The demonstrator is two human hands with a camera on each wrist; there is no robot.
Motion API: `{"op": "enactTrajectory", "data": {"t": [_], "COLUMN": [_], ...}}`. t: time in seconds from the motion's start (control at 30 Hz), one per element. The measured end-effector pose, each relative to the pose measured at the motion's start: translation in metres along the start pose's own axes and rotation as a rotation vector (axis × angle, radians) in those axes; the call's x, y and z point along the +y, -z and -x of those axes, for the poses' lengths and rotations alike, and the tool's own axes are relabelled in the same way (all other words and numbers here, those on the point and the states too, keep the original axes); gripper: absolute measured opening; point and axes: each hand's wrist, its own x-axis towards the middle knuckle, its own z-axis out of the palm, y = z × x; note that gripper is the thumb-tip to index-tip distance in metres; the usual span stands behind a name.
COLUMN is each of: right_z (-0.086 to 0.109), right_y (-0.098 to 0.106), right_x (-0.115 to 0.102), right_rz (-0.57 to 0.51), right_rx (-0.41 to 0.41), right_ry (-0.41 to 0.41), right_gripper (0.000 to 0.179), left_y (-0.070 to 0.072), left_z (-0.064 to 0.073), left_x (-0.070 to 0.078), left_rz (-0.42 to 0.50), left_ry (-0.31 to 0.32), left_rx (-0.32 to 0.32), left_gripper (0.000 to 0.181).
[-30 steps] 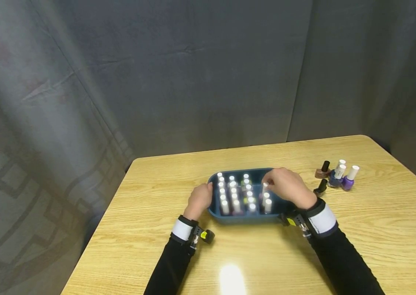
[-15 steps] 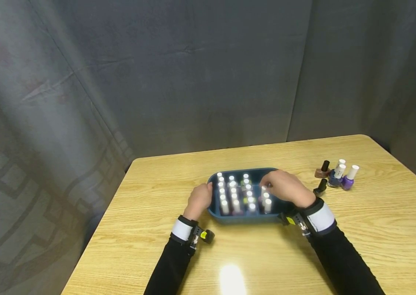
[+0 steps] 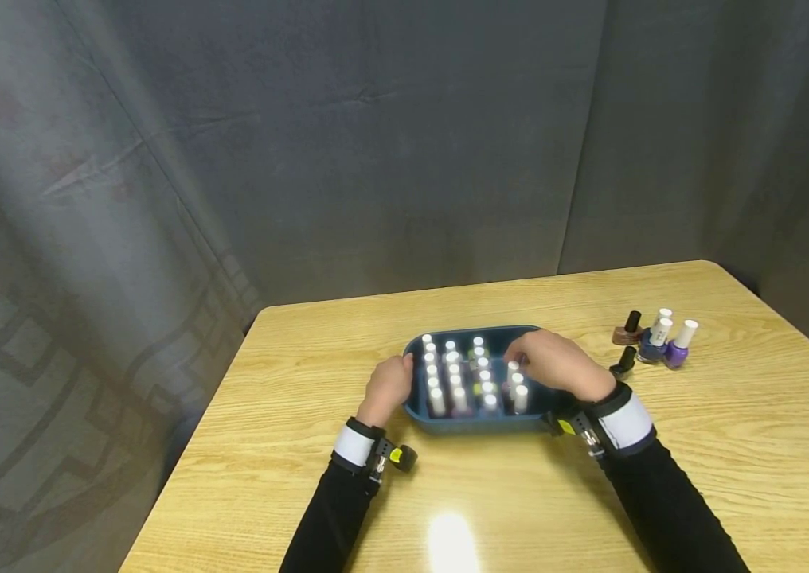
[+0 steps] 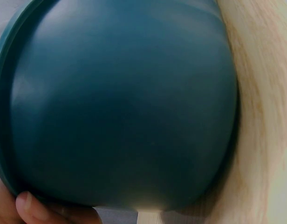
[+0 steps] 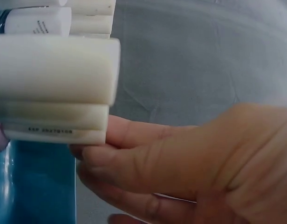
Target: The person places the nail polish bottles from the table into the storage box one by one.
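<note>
A dark blue oblong tray sits mid-table, holding several upright nail polish bottles with white caps in rows. My left hand grips the tray's left end; in the left wrist view, fingers curl at its rim. Inside the tray's right part, my right hand pinches the top of a white-capped nail polish bottle at the back of the rightmost row. Thumb and fingertips meet the cap's end in the right wrist view, where nearer caps partly cover it. Most bottle bodies are hidden.
Right of the tray stand a purple bottle, dark blue bottles with white caps, and a brown bottle with a black cap. Another black cap shows beside my right wrist. A grey curtain hangs behind the wooden table.
Over the last second my right hand has lowered the bottle and shifted it slightly left, into line with the rightmost row. My left hand and the tray have stayed put.
</note>
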Motion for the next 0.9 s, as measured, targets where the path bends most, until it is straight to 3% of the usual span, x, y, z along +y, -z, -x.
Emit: {"op": "enactTrajectory", "data": {"t": [0.17, 0.27, 0.47, 0.67, 0.77, 0.9], "right_z": [0.004, 0.013, 0.042, 0.070, 0.079, 0.086], "right_y": [0.011, 0.026, 0.051, 0.061, 0.057, 0.047], "right_x": [0.012, 0.028, 0.070, 0.107, 0.128, 0.153], "right_rz": [-0.042, -0.048, -0.091, -0.107, -0.131, -0.112], "right_rx": [0.067, 0.158, 0.364, 0.575, 0.577, 0.448], "right_ry": [0.020, -0.022, -0.273, -0.458, -0.562, -0.678], "right_gripper": [0.019, 0.017, 0.019, 0.023, 0.031, 0.042], "left_y": [0.000, 0.000, -0.001, 0.000, 0.000, 0.000], "left_z": [0.000, 0.000, 0.000, -0.001, -0.001, -0.001], "left_x": [0.000, 0.001, 0.000, -0.001, -0.001, -0.001], "left_rz": [-0.009, -0.007, 0.000, -0.009, -0.009, -0.009], "left_ry": [0.000, 0.005, 0.015, 0.003, 0.004, 0.015], "left_rx": [0.006, 0.003, -0.016, -0.005, -0.003, -0.010], "left_gripper": [0.049, 0.049, 0.049, 0.050, 0.049, 0.049]}}
